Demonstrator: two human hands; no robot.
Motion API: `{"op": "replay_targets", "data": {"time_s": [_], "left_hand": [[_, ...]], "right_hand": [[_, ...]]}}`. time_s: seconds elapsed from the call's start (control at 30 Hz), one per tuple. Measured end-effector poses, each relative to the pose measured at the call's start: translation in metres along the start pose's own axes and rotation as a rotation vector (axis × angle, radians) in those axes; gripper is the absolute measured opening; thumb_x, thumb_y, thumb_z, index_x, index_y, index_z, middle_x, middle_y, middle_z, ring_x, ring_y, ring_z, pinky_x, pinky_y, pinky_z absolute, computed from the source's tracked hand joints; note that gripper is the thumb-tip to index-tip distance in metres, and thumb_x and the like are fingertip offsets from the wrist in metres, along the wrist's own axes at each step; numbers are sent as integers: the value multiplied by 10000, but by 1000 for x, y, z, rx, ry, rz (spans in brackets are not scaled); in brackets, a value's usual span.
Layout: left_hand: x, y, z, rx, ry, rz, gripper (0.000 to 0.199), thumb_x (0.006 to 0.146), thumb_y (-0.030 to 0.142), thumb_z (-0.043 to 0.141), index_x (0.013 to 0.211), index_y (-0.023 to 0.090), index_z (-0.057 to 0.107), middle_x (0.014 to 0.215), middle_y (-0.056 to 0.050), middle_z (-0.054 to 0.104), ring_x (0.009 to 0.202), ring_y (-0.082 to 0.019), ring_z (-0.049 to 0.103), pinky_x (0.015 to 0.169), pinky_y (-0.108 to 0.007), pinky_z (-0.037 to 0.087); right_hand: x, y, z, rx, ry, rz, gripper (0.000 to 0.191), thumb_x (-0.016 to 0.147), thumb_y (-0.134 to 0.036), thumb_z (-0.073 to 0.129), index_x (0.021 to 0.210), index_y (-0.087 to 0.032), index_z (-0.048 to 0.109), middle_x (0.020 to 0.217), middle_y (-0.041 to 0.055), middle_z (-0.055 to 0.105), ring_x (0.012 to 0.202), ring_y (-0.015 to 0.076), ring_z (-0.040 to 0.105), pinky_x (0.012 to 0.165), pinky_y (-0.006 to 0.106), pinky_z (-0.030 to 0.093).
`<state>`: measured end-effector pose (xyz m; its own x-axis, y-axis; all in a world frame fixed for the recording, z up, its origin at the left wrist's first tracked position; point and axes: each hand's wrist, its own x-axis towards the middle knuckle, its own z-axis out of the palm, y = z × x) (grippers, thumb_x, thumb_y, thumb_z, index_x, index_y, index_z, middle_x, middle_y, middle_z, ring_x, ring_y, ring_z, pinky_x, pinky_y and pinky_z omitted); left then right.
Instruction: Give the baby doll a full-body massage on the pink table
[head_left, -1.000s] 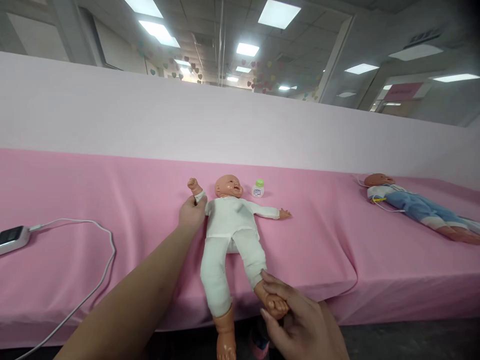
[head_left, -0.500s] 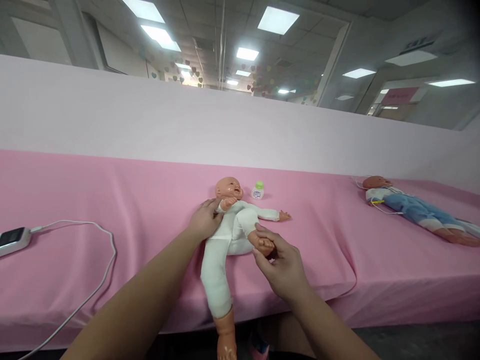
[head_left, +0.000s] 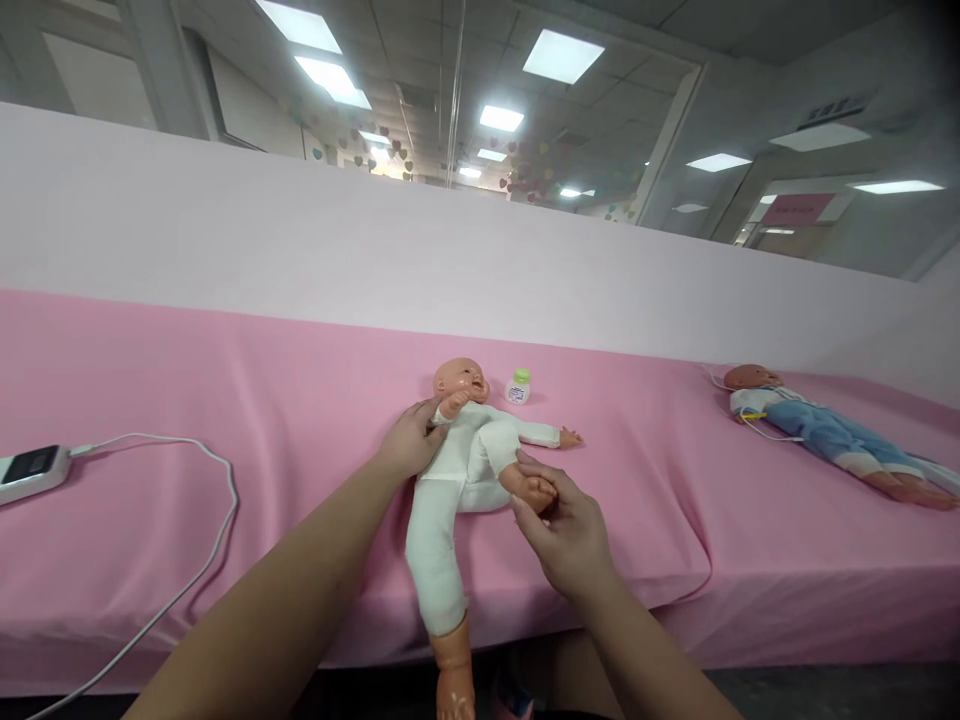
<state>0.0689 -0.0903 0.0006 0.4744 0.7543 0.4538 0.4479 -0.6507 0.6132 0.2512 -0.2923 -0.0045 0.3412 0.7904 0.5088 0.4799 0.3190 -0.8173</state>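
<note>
A baby doll (head_left: 457, 460) with a white cloth body lies face up on the pink-covered table (head_left: 300, 400), one leg hanging over the front edge. My left hand (head_left: 411, 438) is closed round the doll's arm and side near the shoulder, its fingertips partly hidden behind the arm. The doll's other leg is bent, and my right hand (head_left: 566, 525) grips its foot between thumb and fingers. Beyond the doll's shoulder, near its head, stands a small clear bottle (head_left: 517, 387) with a green cap.
At the right lies a second doll (head_left: 817, 430) in blue and white clothes, with thin tubing on it. A white device (head_left: 34, 470) with a dark screen and a white cable (head_left: 229, 500) is at the left. A white wall panel (head_left: 337, 250) rises behind the table.
The view has shifted slightly, so the device shows a little farther right. Both hands keep their hold on the doll, whose pose looks the same.
</note>
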Motion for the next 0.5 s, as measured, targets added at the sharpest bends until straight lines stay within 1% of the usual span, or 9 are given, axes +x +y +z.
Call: {"op": "replay_targets", "data": {"time_s": [0.07,0.13,0.2,0.27,0.33,0.37,0.43,0.5], "left_hand": [[0,-2,-1,-138,2,-28,561,948,303,566,1508,323,531,1456,-22,632,1336,-266,580,1105,-395,472],[1,-7,-2,-257,39,-124,523,977,368,541,1497,309,523,1382,-35,681,1246,-267,642,1039,-398,511],[3,-14,-3,-314,112,-271,459,990,423,519,1423,276,569,1255,-59,733,1131,-282,691,964,-415,538],[7,-22,-6,-329,215,-431,389,991,449,506,1289,231,627,1140,-92,752,1044,-305,709,902,-435,549],[10,-30,-9,-338,315,-560,329,979,443,519,1178,209,636,1082,-120,745,990,-319,715,852,-439,555],[12,-33,-11,-340,358,-609,308,964,429,541,1162,208,624,1071,-126,739,969,-321,717,829,-437,559],[14,-38,-14,-333,425,-676,324,927,390,595,1199,214,587,1080,-129,725,957,-323,717,808,-436,565],[14,-42,-16,-327,475,-709,424,890,346,638,1283,226,536,1124,-126,709,986,-323,714,839,-449,567]], "right_hand": [[-15,-10,-10,-62,-10,-43,347,884,-285,714,1227,-235,683,1395,122,681,1256,278,687,1015,411,616],[-34,-17,-20,-144,-23,-101,338,892,-278,707,1228,-240,686,1371,119,697,1247,281,694,1009,404,622],[-54,-20,-31,-237,-47,-161,350,889,-263,706,1238,-256,692,1339,102,718,1227,279,707,1019,394,619],[-72,-19,-40,-317,-77,-216,370,864,-233,715,1233,-259,700,1297,96,741,1174,278,734,993,366,632],[-86,-16,-48,-380,-121,-279,408,847,-212,716,1251,-257,687,1286,90,747,1123,272,756,949,331,649],[-91,-15,-50,-409,-143,-310,430,841,-203,715,1266,-254,674,1287,89,747,1102,266,763,923,310,656],[-97,-13,-55,-465,-183,-366,460,836,-183,702,1288,-245,643,1288,85,748,1082,250,769,894,272,658],[-99,-13,-57,-522,-214,-410,472,827,-154,676,1289,-231,618,1283,86,749,1090,234,765,900,248,649]]}}
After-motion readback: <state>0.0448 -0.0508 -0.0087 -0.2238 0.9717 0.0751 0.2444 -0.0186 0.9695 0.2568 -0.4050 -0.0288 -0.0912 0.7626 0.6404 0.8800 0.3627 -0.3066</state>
